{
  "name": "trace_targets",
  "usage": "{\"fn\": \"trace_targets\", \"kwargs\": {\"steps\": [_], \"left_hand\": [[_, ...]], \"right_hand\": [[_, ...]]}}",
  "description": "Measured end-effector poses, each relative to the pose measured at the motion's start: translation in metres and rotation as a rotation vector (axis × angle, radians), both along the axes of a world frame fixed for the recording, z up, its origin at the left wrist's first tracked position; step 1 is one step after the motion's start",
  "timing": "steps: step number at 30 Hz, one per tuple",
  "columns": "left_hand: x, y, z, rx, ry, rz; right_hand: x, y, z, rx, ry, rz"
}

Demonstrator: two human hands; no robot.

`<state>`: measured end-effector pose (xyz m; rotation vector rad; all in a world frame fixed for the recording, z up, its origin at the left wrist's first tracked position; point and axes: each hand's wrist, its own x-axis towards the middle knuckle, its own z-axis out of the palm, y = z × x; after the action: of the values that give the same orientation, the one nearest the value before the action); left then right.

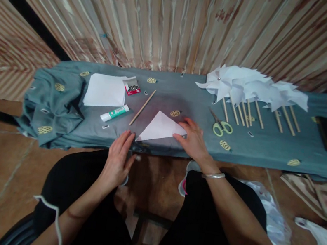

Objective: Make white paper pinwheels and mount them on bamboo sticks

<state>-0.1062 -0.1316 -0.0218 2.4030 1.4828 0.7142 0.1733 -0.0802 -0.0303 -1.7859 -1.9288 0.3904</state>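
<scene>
On the tabletop [161, 97] a box [134, 91] holds silvery pieces [132, 87], and a paper triangle [161, 127] lies near the edge, right hand [194, 141] touching its corner with grip spread, left hand [118, 159] loosely spread just beside.

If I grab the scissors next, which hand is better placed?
Your right hand, most likely: it lies close to the green-handled scissors, though its fingers touch the paper triangle. Your left hand is farther off, by the triangle's opposite corner.
</scene>
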Motion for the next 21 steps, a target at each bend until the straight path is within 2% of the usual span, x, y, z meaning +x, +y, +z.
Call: {"fn": "trace_targets", "kwargs": {"steps": [6, 13, 17, 21], "left_hand": [[0.010, 0.013, 0.006, -0.108, -0.159, 0.021], [0.026, 0.043, -0.005, -0.107, -0.246, -0.010], [0.040, 0.060, -0.011, -0.165, -0.327, 0.000], [0.051, 0.064, -0.007, -0.161, -0.401, -0.026]], "right_hand": [[-0.002, -0.001, 0.001, 0.031, -0.025, 0.035], [-0.005, -0.001, 0.006, 0.016, 0.018, 0.022], [-0.006, 0.001, 0.007, 0.016, 0.057, 0.033], [-0.006, 0.001, 0.010, 0.045, 0.086, 0.044]]}}
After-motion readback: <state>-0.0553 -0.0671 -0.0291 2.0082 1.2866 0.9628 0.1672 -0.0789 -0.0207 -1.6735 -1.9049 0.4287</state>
